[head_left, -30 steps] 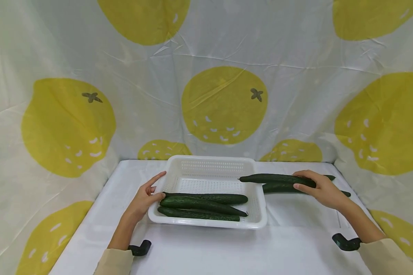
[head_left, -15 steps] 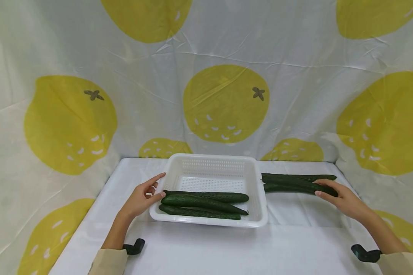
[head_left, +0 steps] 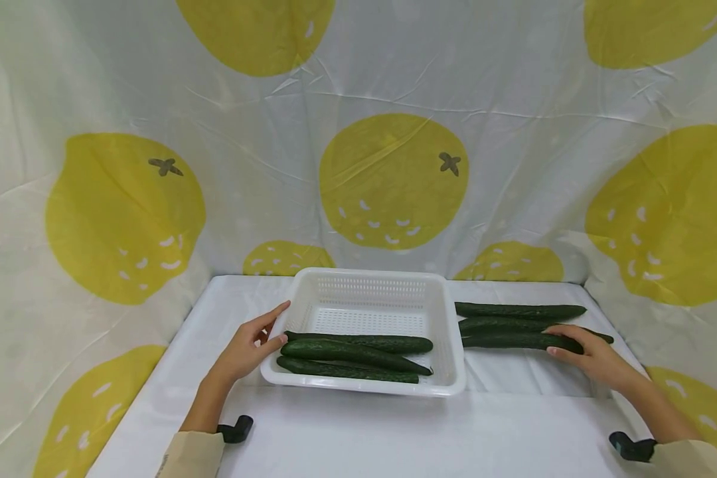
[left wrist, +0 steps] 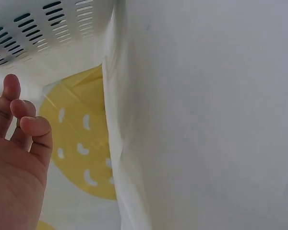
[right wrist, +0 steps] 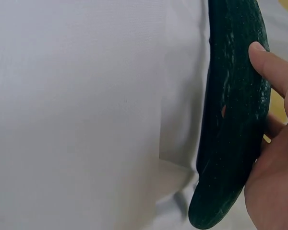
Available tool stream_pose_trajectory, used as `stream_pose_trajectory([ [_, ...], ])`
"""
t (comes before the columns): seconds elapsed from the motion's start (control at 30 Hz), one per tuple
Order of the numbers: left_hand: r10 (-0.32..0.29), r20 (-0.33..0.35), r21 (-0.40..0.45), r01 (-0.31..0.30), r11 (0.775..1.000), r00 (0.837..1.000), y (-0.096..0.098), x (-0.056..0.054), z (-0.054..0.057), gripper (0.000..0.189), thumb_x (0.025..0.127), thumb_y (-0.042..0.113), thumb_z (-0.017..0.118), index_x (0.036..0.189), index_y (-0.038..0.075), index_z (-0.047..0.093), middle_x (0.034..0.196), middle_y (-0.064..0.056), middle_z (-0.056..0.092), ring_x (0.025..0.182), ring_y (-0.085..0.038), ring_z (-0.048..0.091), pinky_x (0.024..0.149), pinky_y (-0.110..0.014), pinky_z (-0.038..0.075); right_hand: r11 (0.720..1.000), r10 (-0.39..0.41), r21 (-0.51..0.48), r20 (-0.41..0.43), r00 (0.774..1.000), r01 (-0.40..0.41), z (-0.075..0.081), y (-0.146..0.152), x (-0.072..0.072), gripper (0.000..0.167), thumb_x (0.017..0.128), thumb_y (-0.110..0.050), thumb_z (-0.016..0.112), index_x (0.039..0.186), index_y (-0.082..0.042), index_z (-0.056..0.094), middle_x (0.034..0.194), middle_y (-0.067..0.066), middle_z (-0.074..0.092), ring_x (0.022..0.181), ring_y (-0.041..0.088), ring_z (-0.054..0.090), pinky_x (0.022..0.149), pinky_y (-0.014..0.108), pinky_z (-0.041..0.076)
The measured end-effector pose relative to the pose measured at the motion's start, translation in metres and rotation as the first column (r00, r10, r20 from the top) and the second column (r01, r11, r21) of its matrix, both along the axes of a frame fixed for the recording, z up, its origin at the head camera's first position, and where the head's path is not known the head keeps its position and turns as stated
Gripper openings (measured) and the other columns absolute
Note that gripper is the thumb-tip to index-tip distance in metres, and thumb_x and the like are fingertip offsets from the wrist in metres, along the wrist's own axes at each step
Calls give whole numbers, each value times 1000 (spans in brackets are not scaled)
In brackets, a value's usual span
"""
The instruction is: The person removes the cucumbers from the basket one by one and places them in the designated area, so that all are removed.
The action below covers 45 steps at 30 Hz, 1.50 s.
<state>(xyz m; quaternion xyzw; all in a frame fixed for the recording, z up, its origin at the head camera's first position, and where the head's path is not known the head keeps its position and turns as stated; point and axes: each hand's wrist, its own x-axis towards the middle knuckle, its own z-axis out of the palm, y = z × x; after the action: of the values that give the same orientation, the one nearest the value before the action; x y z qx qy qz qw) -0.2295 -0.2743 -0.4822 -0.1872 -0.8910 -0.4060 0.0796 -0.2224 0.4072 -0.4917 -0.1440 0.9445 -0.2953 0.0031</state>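
Note:
At the left edge of a white plastic basket (head_left: 370,290), my left hand (head_left: 241,352) holds the rim, thumb on top and other fingers along the outside. The left wrist view shows those fingers (left wrist: 36,127) curled beside the basket's slotted wall (left wrist: 62,31). My right hand (head_left: 597,358) grips the right end of a dark green cucumber (head_left: 514,340). Seen from the right wrist, the thumb lies on the cucumber (right wrist: 235,105) with fingers behind it. Just beyond it lie a middle cucumber (head_left: 490,324) and a back cucumber (head_left: 520,311), their left ends hidden by the basket.
Inside the basket, along its front side, lie three cucumbers (head_left: 358,355). A white cloth (head_left: 358,431) covers the table. Behind and at both sides hangs a curtain (head_left: 514,166) printed with yellow lemons.
My right hand has moved right and toward me with its cucumber, from over the basket's right rim to in front of the other two. The left hand has stayed at the rim.

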Motion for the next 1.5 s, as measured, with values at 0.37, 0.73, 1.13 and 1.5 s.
stream_pose_trajectory([
  [0.37, -48, 96, 124, 35, 992, 994, 1, 0, 0, 66, 96, 13, 70, 157, 18, 46, 73, 1, 49, 64, -4, 45, 63, -23, 44, 990, 20, 143, -96, 995, -6, -13, -9, -12, 47, 98, -33, 70, 135, -4, 65, 132, 27, 60, 122, 53, 53, 92, 69, 43],
  [0.73, -46, 177, 176, 14, 984, 983, 1, -2, 1, 69, 96, 6, 66, 159, 19, 42, 69, -6, 65, 55, -4, 45, 58, -24, 47, 990, 1, 136, -173, 985, 23, -12, -12, -12, 43, 95, -34, 75, 128, -7, 70, 129, 22, 62, 121, 49, 54, 93, 68, 43],
  [1.13, -68, 190, 192, 31, 981, 979, 2, 1, 1, 69, 96, 5, 66, 159, 16, 41, 64, 0, 60, 52, -3, 42, 55, -24, 45, 998, -3, 68, -182, 983, 15, 10, -37, -14, 43, 97, -38, 72, 129, -10, 69, 130, 15, 63, 119, 43, 58, 92, 65, 46],
  [1.5, -55, 205, 198, 13, 980, 977, 3, 0, 0, 70, 95, 4, 66, 159, 15, 42, 67, -1, 65, 54, -4, 48, 57, -25, 48, 995, 103, 23, -224, 969, -100, 57, -92, -30, 41, 99, -35, 69, 136, -19, 63, 133, 4, 63, 116, 29, 61, 97, 55, 50],
])
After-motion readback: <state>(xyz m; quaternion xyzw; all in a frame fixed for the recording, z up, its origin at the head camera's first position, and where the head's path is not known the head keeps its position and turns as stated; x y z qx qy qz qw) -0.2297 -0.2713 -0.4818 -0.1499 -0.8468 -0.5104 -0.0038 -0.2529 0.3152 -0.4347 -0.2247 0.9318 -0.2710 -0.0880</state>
